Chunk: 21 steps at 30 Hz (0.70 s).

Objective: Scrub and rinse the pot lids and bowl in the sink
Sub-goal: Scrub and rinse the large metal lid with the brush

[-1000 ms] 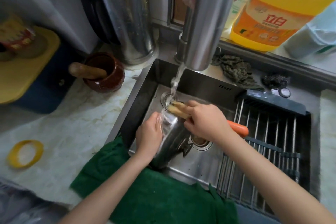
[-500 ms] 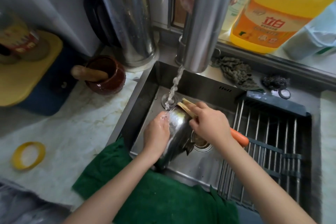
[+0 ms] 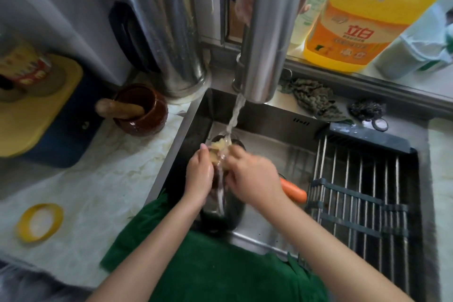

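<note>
A shiny steel bowl point(image 3: 229, 213), or possibly a lid, stands on edge in the sink point(image 3: 282, 140) under the running water point(image 3: 232, 120). My left hand point(image 3: 198, 174) grips its left side. My right hand point(image 3: 252, 176) holds a scrubbing brush by its orange handle point(image 3: 293, 190). The pale bristles point(image 3: 218, 151) press on the top of the steel piece, right in the stream. Both hands hide most of it, and no other lid is visible.
The thick steel faucet point(image 3: 264, 32) hangs over the sink's back. A slatted drying rack point(image 3: 362, 191) fills the sink's right half. A green cloth point(image 3: 220, 265) drapes the front edge. A yellow detergent jug point(image 3: 355, 19), rag point(image 3: 311, 98) and mortar point(image 3: 144, 110) sit around.
The steel piece has turned more edge-on and shifted up under the stream. My right hand has slid the brush head left, onto the piece's top edge beside my left hand.
</note>
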### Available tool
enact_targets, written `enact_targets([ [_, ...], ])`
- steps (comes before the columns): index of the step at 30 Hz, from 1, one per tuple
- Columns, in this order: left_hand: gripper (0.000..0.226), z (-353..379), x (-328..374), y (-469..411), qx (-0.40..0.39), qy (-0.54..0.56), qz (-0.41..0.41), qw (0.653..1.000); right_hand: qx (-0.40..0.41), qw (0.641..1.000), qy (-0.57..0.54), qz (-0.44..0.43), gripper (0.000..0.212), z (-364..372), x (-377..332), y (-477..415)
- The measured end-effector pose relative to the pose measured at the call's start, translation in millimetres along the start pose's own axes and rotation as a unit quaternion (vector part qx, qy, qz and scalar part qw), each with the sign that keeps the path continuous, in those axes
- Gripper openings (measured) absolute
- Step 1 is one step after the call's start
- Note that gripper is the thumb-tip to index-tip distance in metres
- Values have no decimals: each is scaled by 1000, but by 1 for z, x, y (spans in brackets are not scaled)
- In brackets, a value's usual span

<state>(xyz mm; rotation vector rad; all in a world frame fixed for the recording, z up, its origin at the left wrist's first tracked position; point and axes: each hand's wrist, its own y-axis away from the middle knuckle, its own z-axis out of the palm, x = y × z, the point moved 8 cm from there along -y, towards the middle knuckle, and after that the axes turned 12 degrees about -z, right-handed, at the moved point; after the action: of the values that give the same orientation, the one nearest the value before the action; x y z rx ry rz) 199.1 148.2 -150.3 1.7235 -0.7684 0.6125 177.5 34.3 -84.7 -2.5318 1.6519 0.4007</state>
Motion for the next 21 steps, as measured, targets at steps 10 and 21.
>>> enact_targets([
  [10, 43, -4, -1, -9, -12, 27, -51, 998, 65, 997, 27, 16, 47, 1, -9, 8],
  [21, 31, -7, -2, -1, -27, -1, -15, 1000, 35, 998, 10, 58, 43, 1, 5, 0],
])
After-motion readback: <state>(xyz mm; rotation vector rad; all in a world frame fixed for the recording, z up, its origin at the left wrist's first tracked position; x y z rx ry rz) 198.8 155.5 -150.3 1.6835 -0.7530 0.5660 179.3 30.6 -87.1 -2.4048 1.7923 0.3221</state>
